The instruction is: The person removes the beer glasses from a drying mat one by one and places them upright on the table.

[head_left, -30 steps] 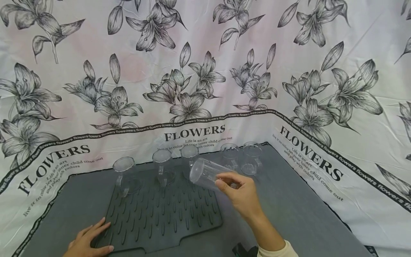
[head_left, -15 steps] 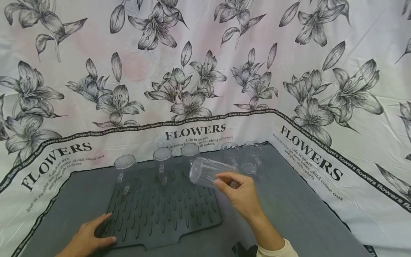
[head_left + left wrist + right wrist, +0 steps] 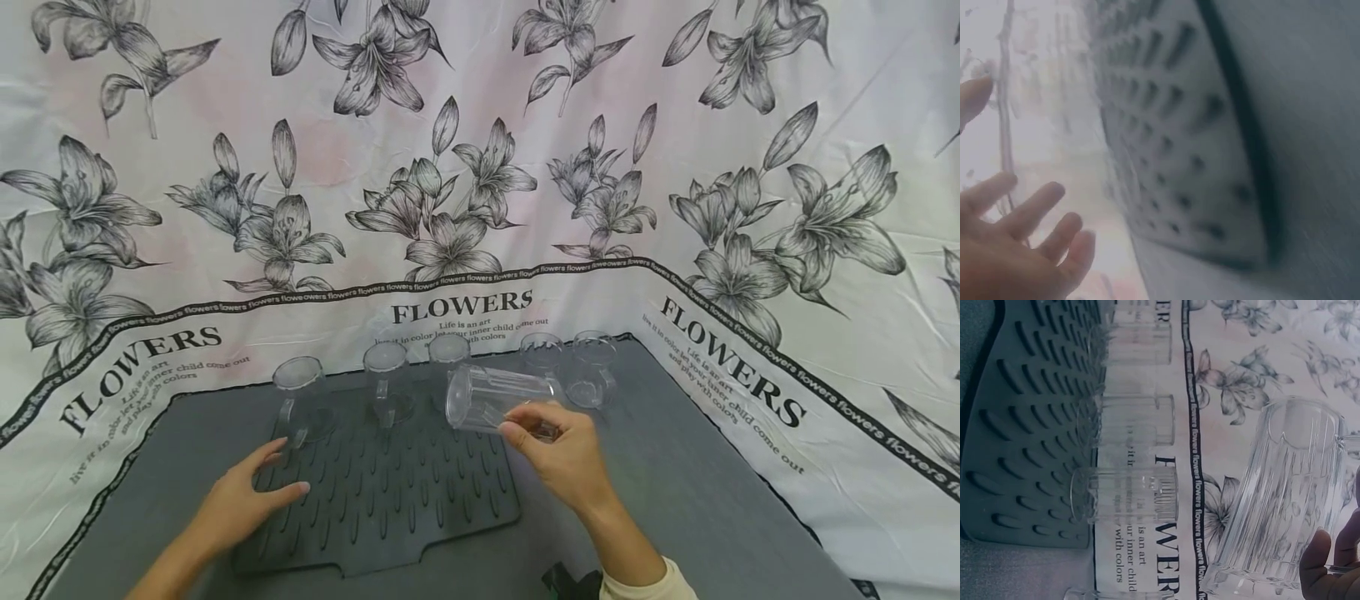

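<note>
Tilted nearly onto its side, a clear glass mug [image 3: 498,400] hangs in the air above the right part of the dark ribbed mat [image 3: 390,508]. My right hand [image 3: 566,454] grips it near the handle, thumb and fingers curled; the right wrist view shows the ribbed wall of this mug [image 3: 1285,500] up close. My left hand [image 3: 236,504] hovers over the mat's left edge, thumb and fingers spread, holding nothing. Beyond its fingertips stands another glass mug [image 3: 298,375]. In the left wrist view the fingers [image 3: 1032,212] are apart from everything.
Two more glass mugs, one left [image 3: 386,358] and one central [image 3: 448,350], stand along the mat's back edge. Another pair of mugs [image 3: 594,350] stands on the grey table [image 3: 675,500] right of it. Flower-printed cloth [image 3: 450,208] walls the back and sides. A dark object [image 3: 568,582] lies at the front edge.
My left hand has moved from the mat's front left edge forward and to the right, its fingers spread. The right hand holds the mug in almost the same place, the mug slightly more level.
</note>
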Tool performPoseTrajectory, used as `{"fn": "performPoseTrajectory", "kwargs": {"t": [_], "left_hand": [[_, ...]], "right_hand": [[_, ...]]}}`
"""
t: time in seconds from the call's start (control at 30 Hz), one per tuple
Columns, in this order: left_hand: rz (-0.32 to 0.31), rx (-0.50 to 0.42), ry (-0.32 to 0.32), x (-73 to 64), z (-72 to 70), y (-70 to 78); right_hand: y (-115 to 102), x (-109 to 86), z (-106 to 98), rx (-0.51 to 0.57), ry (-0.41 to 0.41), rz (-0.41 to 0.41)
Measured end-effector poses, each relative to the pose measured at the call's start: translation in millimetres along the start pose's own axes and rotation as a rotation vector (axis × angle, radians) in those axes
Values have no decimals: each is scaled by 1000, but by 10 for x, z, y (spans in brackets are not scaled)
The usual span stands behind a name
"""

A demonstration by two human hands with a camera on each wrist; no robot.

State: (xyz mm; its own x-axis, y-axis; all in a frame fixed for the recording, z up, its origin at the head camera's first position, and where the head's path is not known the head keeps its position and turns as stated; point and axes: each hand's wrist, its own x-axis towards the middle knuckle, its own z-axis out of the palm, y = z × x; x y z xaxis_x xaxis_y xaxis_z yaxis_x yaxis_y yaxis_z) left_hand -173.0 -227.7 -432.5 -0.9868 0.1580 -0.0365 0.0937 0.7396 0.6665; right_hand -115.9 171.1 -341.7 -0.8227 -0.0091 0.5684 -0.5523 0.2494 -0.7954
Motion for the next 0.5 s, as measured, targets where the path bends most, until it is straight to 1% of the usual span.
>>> {"fn": "performPoseTrajectory", "kwargs": {"t": [0.1, 0.17, 0.23, 0.37, 0.5], "left_hand": [[-12, -115, -20, 12, 24, 192], [-9, -198, -31, 29, 49, 315], [3, -261, -35, 53, 78, 438], [51, -355, -35, 104, 130, 721], [108, -427, -47, 166, 181, 1023]], "right_hand": [[-21, -5, 18, -38, -7, -26], [-32, -10, 32, -53, -9, -46], [-43, -11, 47, -65, -9, -65], [-36, -17, 79, -85, -6, -117], [113, -19, 118, -108, -2, -162]]}}
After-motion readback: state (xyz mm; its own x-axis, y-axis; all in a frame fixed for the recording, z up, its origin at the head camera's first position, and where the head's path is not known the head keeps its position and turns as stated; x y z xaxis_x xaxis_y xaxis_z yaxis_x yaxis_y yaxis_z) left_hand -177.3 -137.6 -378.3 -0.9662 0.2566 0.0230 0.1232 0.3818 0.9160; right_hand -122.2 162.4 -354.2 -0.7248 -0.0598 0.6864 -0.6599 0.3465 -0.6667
